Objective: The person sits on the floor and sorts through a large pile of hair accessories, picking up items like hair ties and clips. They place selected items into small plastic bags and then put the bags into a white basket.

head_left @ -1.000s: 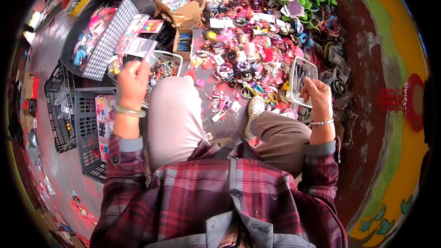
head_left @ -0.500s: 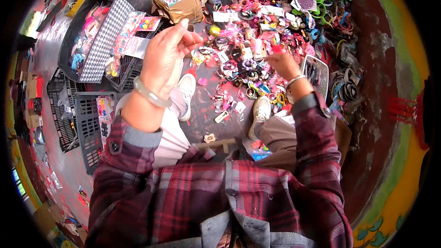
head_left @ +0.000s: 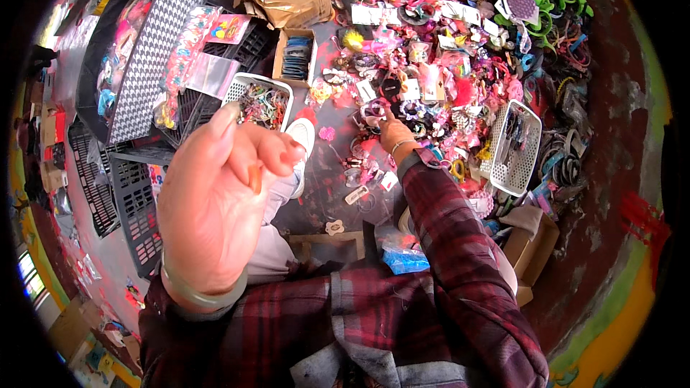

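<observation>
My left hand (head_left: 223,194) is raised close to the camera, a pale bangle (head_left: 205,294) at its wrist. Its thumb stands apart and the fingers are loosely bent, with nothing visible in them. Farther off, my right hand (head_left: 397,134) reaches down to the near edge of a heap of hair accessories (head_left: 431,93). One fingertip meets a purple-and-white hair tie (head_left: 374,109); the other fingers are hidden beneath the hand. Several carded pieces, bows and pink trinkets lie around it.
Left of the heap stand a white basket of small bands (head_left: 290,104), a cardboard box of blue packets (head_left: 310,75) and a houndstooth bin (head_left: 154,57). A white perforated basket (head_left: 519,179) leans at right, near green headbands (head_left: 560,0). Black crates (head_left: 133,208) lie left.
My left hand has come nearer and lower. The right hand has moved left and down, to the heap's near edge. The view has shifted, bringing the small white basket and blue packets into sight.
</observation>
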`<state>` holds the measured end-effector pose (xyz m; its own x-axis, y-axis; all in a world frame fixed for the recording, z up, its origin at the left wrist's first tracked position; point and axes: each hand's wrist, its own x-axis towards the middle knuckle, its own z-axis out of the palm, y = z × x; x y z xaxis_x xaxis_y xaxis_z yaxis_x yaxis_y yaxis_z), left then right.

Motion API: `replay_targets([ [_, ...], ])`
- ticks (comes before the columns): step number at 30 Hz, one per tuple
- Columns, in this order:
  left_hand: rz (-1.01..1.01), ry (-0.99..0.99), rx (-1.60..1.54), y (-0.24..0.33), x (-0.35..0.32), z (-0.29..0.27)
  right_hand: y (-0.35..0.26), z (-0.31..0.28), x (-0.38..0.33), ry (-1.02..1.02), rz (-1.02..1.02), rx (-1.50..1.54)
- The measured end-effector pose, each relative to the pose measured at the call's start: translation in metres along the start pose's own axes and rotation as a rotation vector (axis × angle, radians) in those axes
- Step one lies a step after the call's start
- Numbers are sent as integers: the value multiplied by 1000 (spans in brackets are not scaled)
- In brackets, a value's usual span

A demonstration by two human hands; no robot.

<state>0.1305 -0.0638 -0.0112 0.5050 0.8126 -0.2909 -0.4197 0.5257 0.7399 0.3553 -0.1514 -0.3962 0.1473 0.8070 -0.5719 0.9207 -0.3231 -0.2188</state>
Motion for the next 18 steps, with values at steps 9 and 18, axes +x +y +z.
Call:
replay_targets([
  [9,-64,8,61,2,2,5,7,2,20,67,-130,-90],
  [18,-61,-21,-6,1,-2,8,82,47,10,412,336,1455],
])
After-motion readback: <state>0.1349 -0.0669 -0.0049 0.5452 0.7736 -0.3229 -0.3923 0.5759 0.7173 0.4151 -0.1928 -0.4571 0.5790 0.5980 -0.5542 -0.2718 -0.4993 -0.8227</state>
